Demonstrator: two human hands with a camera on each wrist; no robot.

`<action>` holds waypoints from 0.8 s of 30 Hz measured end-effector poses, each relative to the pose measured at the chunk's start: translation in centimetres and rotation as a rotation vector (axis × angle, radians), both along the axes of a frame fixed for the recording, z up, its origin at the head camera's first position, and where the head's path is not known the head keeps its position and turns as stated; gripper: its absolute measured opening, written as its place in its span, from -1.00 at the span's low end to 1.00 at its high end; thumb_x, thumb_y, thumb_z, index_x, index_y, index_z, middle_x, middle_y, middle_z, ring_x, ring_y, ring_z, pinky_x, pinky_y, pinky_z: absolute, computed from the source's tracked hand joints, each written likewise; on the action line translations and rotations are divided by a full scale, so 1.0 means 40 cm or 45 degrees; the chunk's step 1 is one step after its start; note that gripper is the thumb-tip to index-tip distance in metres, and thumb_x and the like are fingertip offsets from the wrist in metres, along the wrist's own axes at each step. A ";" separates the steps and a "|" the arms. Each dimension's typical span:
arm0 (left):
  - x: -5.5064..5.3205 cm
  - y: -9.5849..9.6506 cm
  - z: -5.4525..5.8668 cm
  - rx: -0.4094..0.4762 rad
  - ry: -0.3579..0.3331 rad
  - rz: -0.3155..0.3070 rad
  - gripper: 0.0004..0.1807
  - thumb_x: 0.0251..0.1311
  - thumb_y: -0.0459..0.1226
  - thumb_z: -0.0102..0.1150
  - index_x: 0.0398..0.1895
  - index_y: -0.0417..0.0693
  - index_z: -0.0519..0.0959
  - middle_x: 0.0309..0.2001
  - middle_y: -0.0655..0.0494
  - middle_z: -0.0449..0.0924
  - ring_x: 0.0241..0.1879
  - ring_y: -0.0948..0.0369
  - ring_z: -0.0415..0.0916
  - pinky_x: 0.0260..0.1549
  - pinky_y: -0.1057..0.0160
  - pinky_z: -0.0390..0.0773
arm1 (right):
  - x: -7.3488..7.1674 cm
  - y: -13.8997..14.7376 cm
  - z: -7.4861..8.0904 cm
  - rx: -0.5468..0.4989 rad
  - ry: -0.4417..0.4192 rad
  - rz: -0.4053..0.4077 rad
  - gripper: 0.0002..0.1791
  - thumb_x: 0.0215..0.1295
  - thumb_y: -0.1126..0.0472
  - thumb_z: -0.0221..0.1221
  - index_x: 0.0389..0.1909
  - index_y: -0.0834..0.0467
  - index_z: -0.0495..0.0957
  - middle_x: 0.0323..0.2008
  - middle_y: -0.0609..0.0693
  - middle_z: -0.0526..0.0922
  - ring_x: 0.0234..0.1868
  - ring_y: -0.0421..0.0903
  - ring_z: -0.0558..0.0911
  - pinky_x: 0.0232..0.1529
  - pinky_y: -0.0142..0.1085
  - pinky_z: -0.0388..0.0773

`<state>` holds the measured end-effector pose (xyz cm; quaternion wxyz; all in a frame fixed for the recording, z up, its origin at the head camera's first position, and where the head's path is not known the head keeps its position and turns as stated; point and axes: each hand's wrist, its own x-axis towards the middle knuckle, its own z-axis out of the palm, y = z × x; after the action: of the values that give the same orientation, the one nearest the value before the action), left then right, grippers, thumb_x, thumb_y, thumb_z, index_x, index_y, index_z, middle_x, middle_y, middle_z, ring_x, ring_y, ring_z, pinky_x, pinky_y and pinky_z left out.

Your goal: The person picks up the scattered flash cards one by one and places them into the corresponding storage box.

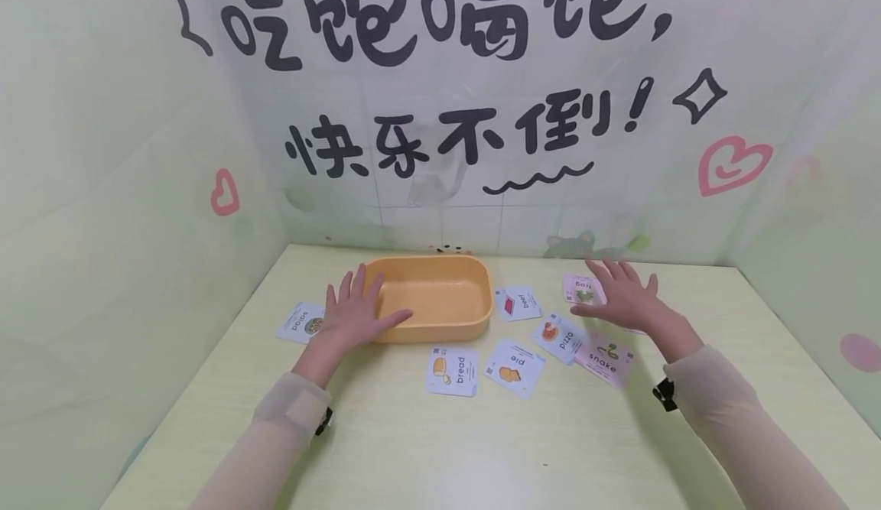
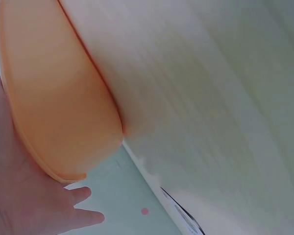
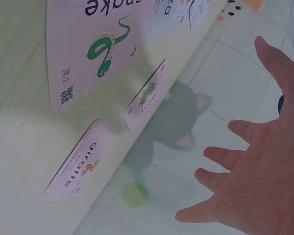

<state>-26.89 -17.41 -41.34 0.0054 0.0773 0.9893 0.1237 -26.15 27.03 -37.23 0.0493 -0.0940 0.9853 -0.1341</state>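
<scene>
My left hand (image 1: 352, 316) is spread over the left end of an orange plastic bin (image 1: 475, 332), fingers extended. In the left wrist view the same hand (image 2: 24, 196) overlaps the bin's rim. My right hand (image 1: 628, 298) hovers with fingers spread above the right-hand cards, holding nothing. Beneath and beside it lie a pink frog card (image 1: 583, 290), a pink snake card (image 1: 606, 358) and, in the right wrist view, a giraffe card (image 3: 83, 164). The snake card meets a pizza card (image 1: 559, 337). A salad card (image 1: 297, 322) lies left of the bin, partly behind the left hand.
Right of the bin is a beef card (image 1: 519, 303). In front lie a bread card (image 1: 451, 372) and a pie card (image 1: 515, 367). All rest on a pale wooden table (image 1: 427, 449). Printed curtains (image 1: 440, 219) enclose its back and sides.
</scene>
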 end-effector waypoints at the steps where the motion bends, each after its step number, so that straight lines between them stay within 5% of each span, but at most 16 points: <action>1: 0.000 0.000 0.000 -0.003 -0.001 0.003 0.14 0.15 0.46 -0.06 0.61 -0.03 -0.04 0.62 -0.24 -0.30 0.57 -0.30 -0.30 0.44 -0.42 -0.30 | 0.003 0.001 -0.001 0.002 0.000 0.002 0.16 0.17 -0.39 0.20 0.57 0.20 -0.05 0.53 0.42 -0.09 0.50 0.51 -0.14 0.24 0.63 -0.34; 24: -0.006 0.000 -0.006 -0.031 -0.053 0.027 0.16 0.15 0.48 -0.11 0.62 -0.03 -0.11 0.62 -0.24 -0.35 0.57 -0.30 -0.32 0.42 -0.46 -0.27 | 0.053 0.004 -0.049 0.023 0.006 0.089 0.07 0.14 -0.39 0.24 0.47 0.26 0.21 0.43 0.43 0.22 0.41 0.48 0.21 0.19 0.62 0.02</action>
<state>-27.12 -17.41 -41.60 0.0258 0.0641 0.9912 0.1133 -24.01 27.19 -39.21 0.0523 -0.1281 0.9827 -0.1234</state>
